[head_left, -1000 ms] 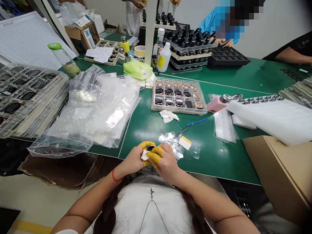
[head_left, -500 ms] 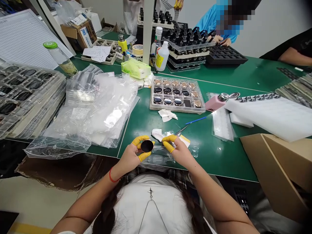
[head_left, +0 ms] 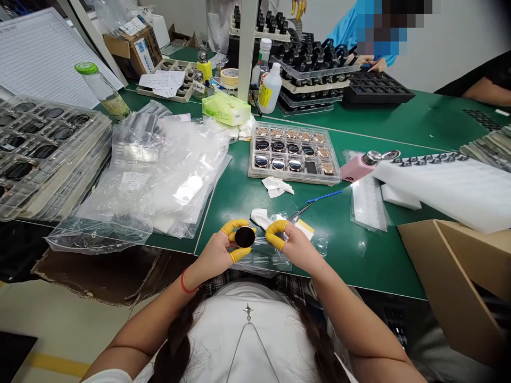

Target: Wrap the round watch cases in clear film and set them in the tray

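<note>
My left hand (head_left: 223, 250), with yellow finger cots, pinches a round black disc (head_left: 245, 237) by its edge just above the near table edge. Beside it my right hand (head_left: 293, 246), also in yellow cots, has its fingertips pinched on a thin clear plastic bag (head_left: 263, 257) that lies under both hands. A crumpled white wipe (head_left: 258, 215) lies on the green mat just behind the disc. Tweezers (head_left: 299, 213) and a small yellow-and-white pad (head_left: 305, 229) lie behind my right hand.
A clear tray of round parts (head_left: 293, 154) stands mid-table, a blue stick (head_left: 323, 196) and pink dispenser (head_left: 359, 166) to its right. Plastic bags (head_left: 159, 175) and stacked trays (head_left: 43, 154) fill the left. A cardboard box (head_left: 459, 282) sits right. Other people work at the far side.
My hands came apart: the wipe was set down on the mat, the black disc now shows in my left fingers, and my right fingers moved onto the clear bag.
</note>
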Motion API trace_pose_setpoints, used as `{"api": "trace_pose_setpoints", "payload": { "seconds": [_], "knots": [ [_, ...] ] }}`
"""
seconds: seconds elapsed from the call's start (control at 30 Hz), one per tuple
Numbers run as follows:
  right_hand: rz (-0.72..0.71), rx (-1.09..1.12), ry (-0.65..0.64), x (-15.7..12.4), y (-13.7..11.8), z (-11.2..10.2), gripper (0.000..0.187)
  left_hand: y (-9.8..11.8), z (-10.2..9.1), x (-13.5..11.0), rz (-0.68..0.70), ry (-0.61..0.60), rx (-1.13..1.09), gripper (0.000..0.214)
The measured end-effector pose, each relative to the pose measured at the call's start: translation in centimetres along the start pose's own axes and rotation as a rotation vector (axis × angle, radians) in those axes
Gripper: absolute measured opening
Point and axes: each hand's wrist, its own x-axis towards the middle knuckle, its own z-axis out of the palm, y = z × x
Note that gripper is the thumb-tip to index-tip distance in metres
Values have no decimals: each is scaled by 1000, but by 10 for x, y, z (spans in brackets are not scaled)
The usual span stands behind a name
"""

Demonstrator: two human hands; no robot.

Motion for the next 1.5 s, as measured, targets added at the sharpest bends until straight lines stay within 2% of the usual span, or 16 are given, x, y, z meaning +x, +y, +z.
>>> {"api": "trace_pose_setpoints", "payload": {
  "seconds": [0.2, 0.4, 1.0, 1.13, 1.33, 1.43, 1.5],
  "knots": [
    [-36, 175, 131, 0, -12, 1, 10, -1, 0, 4, -22, 37, 144, 50],
    [-47, 238, 56, 4, -20, 21, 14, 1, 7, 5, 15, -58, 119, 48],
    [-114, 93, 126, 1, -18, 27, 11, -3, 8, 5, -6, -77, 87, 49],
    [-164, -7, 162, 0, -16, 29, 11, -2, 9, 6, -13, -89, 58, 50],
    [-271, -319, 197, -3, -17, 30, 8, -5, 9, 8, -38, -90, 33, 49],
    [-311, -506, 214, -7, -11, 15, 12, -8, 9, 9, -71, -91, -8, 50],
    [-219, -651, 258, -10, 2, -3, 19, -9, 9, 10, -99, -102, -36, 52]
  ]
}}
